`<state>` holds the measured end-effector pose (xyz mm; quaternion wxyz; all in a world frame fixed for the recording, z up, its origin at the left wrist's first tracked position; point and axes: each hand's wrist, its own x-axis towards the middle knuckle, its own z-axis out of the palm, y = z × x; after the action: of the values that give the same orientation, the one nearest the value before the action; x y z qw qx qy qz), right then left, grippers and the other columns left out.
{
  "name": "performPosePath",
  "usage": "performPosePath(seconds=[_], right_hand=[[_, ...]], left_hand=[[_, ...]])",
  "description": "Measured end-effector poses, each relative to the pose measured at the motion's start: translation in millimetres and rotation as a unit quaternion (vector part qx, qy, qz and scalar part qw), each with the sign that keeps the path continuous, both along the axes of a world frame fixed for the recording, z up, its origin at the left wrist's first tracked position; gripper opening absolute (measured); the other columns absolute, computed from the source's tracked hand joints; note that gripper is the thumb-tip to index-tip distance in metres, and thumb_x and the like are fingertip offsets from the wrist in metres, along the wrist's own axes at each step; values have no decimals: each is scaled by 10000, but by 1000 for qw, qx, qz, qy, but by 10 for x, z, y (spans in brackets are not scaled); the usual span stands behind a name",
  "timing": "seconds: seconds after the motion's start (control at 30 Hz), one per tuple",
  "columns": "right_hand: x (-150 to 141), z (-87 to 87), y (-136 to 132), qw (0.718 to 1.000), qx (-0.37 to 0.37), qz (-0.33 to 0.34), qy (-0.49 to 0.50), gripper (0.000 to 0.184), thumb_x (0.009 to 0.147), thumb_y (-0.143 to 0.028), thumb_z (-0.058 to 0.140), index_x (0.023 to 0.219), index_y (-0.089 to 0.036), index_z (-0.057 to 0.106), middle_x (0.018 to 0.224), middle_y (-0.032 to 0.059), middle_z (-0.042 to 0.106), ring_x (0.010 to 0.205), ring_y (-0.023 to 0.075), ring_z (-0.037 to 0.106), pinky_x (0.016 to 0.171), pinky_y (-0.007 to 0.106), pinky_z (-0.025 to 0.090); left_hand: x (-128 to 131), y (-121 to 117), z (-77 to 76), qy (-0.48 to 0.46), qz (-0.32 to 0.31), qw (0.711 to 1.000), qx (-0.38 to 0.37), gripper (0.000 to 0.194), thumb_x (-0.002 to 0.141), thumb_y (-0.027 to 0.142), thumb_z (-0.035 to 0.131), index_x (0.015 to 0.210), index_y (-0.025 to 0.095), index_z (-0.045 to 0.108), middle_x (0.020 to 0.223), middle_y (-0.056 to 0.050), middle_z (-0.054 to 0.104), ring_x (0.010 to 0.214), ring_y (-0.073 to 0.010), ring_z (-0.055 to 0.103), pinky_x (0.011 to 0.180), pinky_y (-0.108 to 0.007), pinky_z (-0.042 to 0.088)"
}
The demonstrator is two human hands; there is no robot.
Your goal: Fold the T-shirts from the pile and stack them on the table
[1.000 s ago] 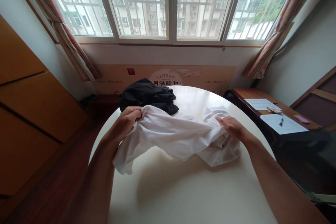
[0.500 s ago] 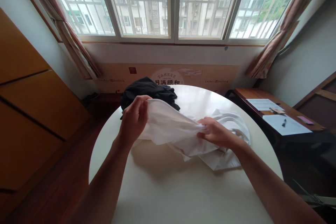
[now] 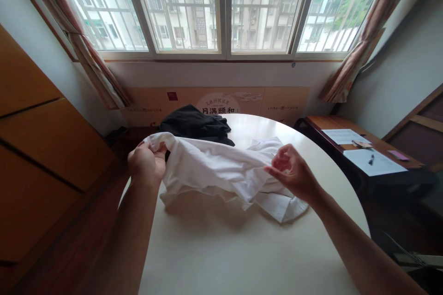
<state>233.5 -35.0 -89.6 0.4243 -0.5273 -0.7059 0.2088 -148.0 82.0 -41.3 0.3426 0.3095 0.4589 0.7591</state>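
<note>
A crumpled white garment (image 3: 214, 168) stretches across the round table, its left end lifted and its right end lying on the tabletop in loose folds. My left hand (image 3: 147, 159) pinches the raised left edge of the fabric. Just over the right part of the garment is my right hand (image 3: 290, 170), its fingers curled and its thumb apart from them, with no fabric visible in its grip. A dark garment (image 3: 194, 122) lies bunched behind the white one, partly covered from view by it.
The white round table (image 3: 214, 258) carries both garments. A wooden side table (image 3: 314, 122) at the right holds papers (image 3: 375, 163), a pen (image 3: 371, 159) and a pink pad (image 3: 398, 155). Orange cabinets (image 3: 41, 147) flank the left; a barred window (image 3: 187, 9) is ahead.
My left hand has moved left and slightly down, drawing the white garment leftward and stretching it out. My right hand has let go of the fabric and shifted slightly right.
</note>
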Motion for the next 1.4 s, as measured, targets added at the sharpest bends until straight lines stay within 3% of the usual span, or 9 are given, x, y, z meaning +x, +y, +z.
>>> performPosePath(seconds=[0.13,0.23,0.37,0.5,0.6,0.7,0.97,1.17,1.4], right_hand=[[-226,53,-139,952,-94,222,-188,351,814,-417,904,1022,-286,653,1062,33,696,1000,272,668,877,394,558],[-239,42,-167,928,-75,193,-310,304,889,-140,734,1155,-275,679,1122,48,660,1060,264,646,933,405,528],[-99,-30,-146,929,-105,123,-333,476,825,-232,786,1266,-231,608,1202,88,683,1102,304,650,954,432,524],[98,-84,-63,931,-117,106,-329,145,893,-159,648,1019,-229,649,1102,77,731,1090,292,672,918,380,512],[334,-80,34,941,-105,76,-314,151,906,-126,582,870,-248,663,1001,43,756,1009,268,701,872,345,503],[707,-91,130,961,-68,-38,-267,139,914,-173,578,913,-255,690,975,45,773,919,258,722,825,331,510],[1542,-413,396,876,50,-463,-126,350,864,-264,543,1143,-145,717,1045,215,772,1013,403,722,857,469,548],[1359,-476,510,916,64,-388,-86,447,912,-276,454,1245,-164,730,1256,179,759,1202,354,691,1050,463,511],[1111,-559,519,960,-81,-202,-177,437,872,-441,670,1221,-184,729,1238,165,772,1131,350,717,995,430,530]], left_hand=[[337,-279,15,227,119,963,-85,636,870,327,684,1439,191,435,1594,-211,434,1424,-403,488,1199,-587,373],[648,-530,-12,481,193,851,-80,850,823,313,731,1581,184,369,1765,-215,119,1571,-510,210,1258,-674,191],[804,-625,-64,612,175,770,-48,860,872,351,700,1629,132,356,1742,-261,189,1583,-506,188,1247,-665,196],[597,-510,-53,690,-104,712,-78,617,937,392,611,1498,136,584,1285,-165,707,1239,-381,629,1059,-461,471],[448,-452,-26,673,-368,620,-167,483,891,466,663,1261,173,768,868,-42,738,805,-253,673,694,-299,480],[346,-495,58,658,-451,569,-198,316,845,463,705,920,179,822,739,-17,673,684,-184,579,568,-252,351],[-274,-633,294,434,-608,628,-217,509,769,661,749,850,162,807,539,-38,611,419,-120,428,410,-236,289],[188,-209,35,444,-335,818,-149,403,849,557,660,873,168,762,616,-25,658,431,-87,386,426,-209,258],[1255,174,-442,550,-398,702,-212,420,836,512,708,584,181,651,644,-105,690,606,-245,659,498,-304,423]])
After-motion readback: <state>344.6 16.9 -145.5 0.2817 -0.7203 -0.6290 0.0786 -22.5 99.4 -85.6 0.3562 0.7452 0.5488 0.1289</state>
